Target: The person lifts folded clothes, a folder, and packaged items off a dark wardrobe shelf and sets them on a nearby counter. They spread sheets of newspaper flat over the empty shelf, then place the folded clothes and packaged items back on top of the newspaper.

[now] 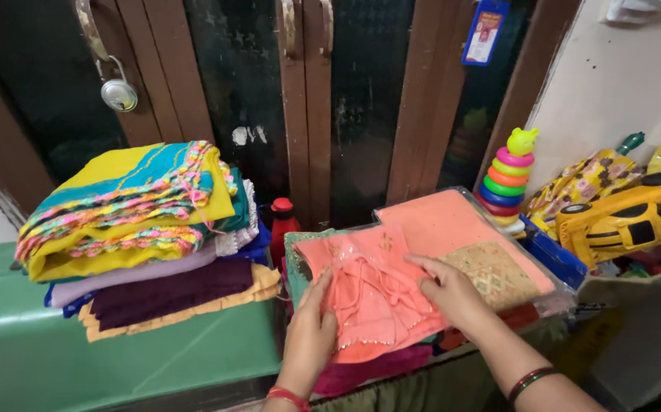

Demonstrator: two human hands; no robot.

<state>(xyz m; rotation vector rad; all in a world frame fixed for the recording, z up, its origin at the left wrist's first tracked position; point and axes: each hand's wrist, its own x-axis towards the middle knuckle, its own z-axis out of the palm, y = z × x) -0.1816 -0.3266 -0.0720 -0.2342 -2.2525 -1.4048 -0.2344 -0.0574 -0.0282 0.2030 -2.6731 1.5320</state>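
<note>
Your left hand (311,328) and right hand (450,294): both grips spread flat, pressing peach garment (369,294). Clear plastic package (491,259) under right grip. Blue-red hanging label (485,30) well above, beyond.

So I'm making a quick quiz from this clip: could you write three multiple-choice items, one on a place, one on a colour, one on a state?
1. Where is the stack of folded clothes?
A. on the green surface at left
B. inside the blue bin
C. on the floor

2. What colour is the garment under both hands?
A. purple
B. peach-orange
C. white

3. How are the left hand and right hand?
A. clenched in fists
B. open, flat on the garment
C. lifted away

Answers: 1 A, the stack rests on the green surface; 2 B, peach-orange cloth; 3 B, fingers spread on it.
</note>
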